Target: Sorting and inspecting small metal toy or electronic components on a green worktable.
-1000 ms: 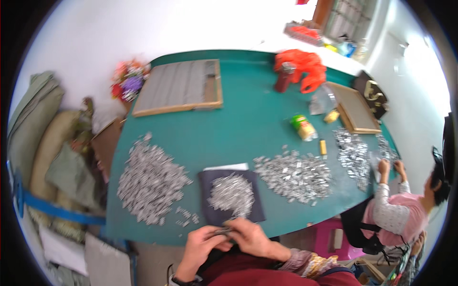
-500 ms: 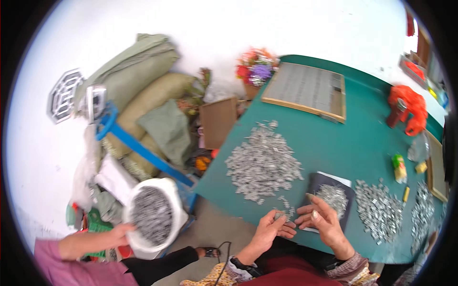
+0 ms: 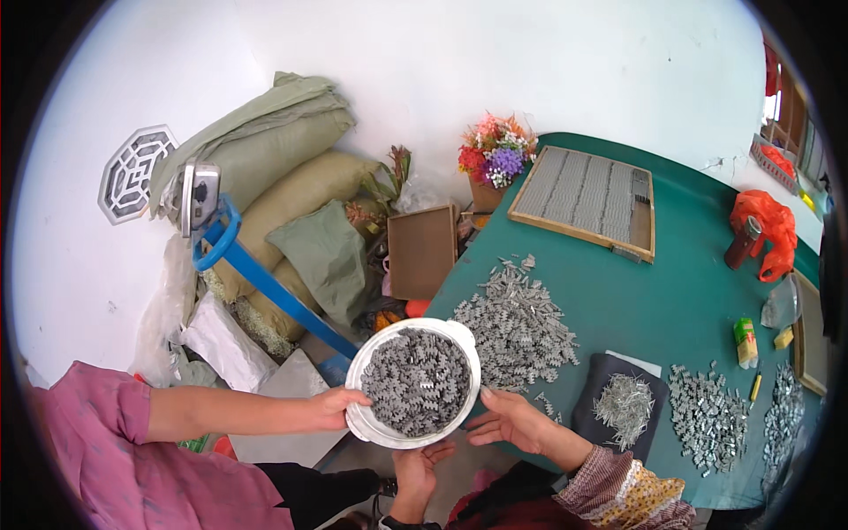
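A round silver-coloured basin (image 3: 360, 426) heaped with small grey toothed pieces (image 3: 417, 382) is held by a co-worker's hand (image 3: 340, 407) at its left handle. My left hand (image 3: 420, 475) is palm up at the basin's lower edge, fingers stretched, partly under the rim. At the basin's right side is my right hand (image 3: 517, 422), fingers apart and thumb close to the rim. I cannot tell whether either hand bears any weight. On the green table (image 3: 618, 291) beyond lies a pile of similar grey pieces (image 3: 517, 327).
A dark pad (image 3: 587, 402) carries a heap of thin clear strips (image 3: 624, 408). Shiny metal pieces (image 3: 707, 415) lie to its right. Farther back is a wood-framed tray (image 3: 583, 199) of grey rows. A blue-handled cart (image 3: 283, 296) and stuffed sacks (image 3: 300, 190) stand left.
The co-worker's basin has come right and is now in front of me. My hands have left the table edge and moved left to the basin.
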Action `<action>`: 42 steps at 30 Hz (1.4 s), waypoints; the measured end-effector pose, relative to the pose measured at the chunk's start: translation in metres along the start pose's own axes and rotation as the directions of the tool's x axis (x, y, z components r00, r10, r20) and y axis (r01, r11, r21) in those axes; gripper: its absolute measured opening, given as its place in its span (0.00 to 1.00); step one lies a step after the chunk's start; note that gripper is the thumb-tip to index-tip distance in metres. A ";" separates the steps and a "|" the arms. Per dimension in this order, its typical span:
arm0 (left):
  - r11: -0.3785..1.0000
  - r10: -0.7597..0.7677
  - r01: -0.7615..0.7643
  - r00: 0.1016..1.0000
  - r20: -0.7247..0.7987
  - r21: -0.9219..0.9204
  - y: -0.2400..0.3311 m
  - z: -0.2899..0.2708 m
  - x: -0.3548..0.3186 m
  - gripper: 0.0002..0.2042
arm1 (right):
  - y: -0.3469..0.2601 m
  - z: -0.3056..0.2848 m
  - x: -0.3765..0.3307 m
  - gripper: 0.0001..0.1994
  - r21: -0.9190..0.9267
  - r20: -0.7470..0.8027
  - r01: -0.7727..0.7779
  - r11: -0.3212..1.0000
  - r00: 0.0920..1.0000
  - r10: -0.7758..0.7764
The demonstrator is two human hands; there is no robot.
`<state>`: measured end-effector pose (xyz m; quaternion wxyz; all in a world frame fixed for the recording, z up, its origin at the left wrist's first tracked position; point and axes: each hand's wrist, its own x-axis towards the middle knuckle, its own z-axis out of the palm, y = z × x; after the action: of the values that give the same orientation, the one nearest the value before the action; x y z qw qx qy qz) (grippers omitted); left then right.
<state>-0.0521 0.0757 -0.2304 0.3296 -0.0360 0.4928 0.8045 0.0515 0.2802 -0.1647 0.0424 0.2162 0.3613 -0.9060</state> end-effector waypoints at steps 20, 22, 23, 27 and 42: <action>0.996 -0.085 0.086 0.993 0.083 -0.008 -0.001 -0.003 -0.002 0.08 | 0.020 -0.004 -0.030 0.19 -0.130 -0.091 0.054 0.990 0.994 -0.066; 0.997 -0.077 0.079 0.992 0.098 -0.025 -0.003 0.003 -0.002 0.08 | 0.022 -0.002 -0.032 0.17 -0.141 -0.101 0.050 0.989 0.993 -0.065; 0.996 -0.080 0.084 0.990 0.115 -0.033 -0.004 0.005 -0.003 0.08 | 0.024 -0.003 -0.034 0.17 -0.151 -0.094 0.061 0.987 0.993 -0.076; 0.991 -0.116 0.125 0.981 0.156 -0.049 -0.009 0.009 -0.002 0.08 | 0.026 -0.001 -0.037 0.15 -0.193 -0.109 0.083 0.978 0.988 -0.105; 0.593 -0.763 0.540 0.613 0.204 0.596 0.167 0.005 0.070 0.27 | -0.013 0.038 -0.071 0.03 -0.900 -0.078 0.318 0.298 0.557 -0.827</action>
<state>-0.1996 0.0652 -0.1263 0.7083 0.0459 0.5361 0.4570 0.0988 0.2586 -0.1017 -0.3138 0.2605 0.7793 -0.4757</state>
